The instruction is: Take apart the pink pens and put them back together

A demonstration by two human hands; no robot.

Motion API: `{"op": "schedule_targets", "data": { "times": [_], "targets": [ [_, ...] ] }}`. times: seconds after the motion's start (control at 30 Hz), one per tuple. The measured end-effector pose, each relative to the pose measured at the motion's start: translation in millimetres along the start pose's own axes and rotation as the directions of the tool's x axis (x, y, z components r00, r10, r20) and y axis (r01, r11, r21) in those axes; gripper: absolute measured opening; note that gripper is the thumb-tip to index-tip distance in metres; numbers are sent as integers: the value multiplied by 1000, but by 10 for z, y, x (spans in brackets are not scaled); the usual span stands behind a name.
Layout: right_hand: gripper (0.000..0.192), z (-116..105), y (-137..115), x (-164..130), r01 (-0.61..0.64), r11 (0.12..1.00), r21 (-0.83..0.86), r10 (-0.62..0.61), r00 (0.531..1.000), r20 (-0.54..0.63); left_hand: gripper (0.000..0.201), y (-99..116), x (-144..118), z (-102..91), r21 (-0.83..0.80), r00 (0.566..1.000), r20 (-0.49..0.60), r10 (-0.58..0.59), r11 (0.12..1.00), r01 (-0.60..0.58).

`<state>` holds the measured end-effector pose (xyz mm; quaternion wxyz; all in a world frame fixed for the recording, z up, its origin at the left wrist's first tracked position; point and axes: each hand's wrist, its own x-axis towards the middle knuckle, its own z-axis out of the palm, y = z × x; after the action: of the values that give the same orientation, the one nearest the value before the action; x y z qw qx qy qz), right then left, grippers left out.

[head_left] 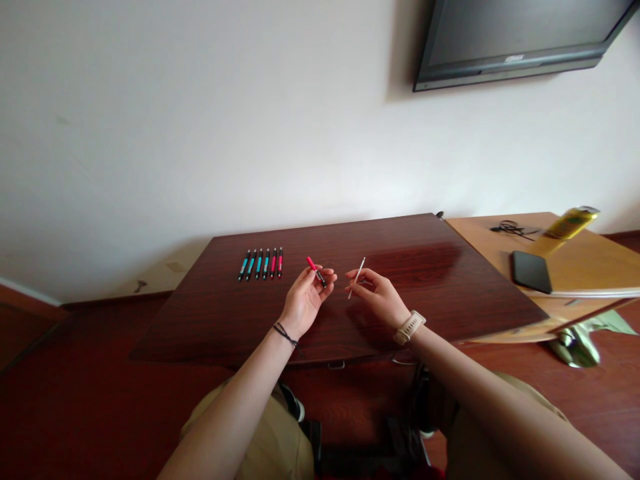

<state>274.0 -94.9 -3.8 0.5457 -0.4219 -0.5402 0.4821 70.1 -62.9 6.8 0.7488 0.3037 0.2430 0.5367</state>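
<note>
Hands above bench (400, 267) | your left hand (305, 297) grip pinches red pen barrel (316, 271) | your right hand (380, 293) grip pinches thin refill (357, 277) | six pens (260, 264) lie in a row, left

Six pens (260, 264) lined up in one row near the far left corner of the dark counter (425, 293): four teal, two red. One red-and-black pen barrel (316, 271) pinched in the left hand (306, 295), one thin refill (357, 277) in the right hand (379, 294); two hands in all. Over on the lighter counter (590, 267) at the right: one black phone (531, 271) near its front edge, one yellow can (570, 223) and one dark tangle of cord (510, 229) toward its far edge. One screen (515, 33) on the wall.
</note>
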Motion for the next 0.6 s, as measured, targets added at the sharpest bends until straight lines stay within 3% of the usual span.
{"op": "schedule_targets", "data": {
  "times": [0.2, 0.6],
  "targets": [
    [30, 8, -23, -7, 24, 1000, -17, -24, 1000, 7, 18, 11, -30, 55, 10, 1000, 19, -13, 1000, 13],
    [32, -9, -77, 15, 74, 996, -44, -79, 991, -112, 17, -36, -35, 32, 52, 1000, 21, -13, 999, 12]
  ]
}}
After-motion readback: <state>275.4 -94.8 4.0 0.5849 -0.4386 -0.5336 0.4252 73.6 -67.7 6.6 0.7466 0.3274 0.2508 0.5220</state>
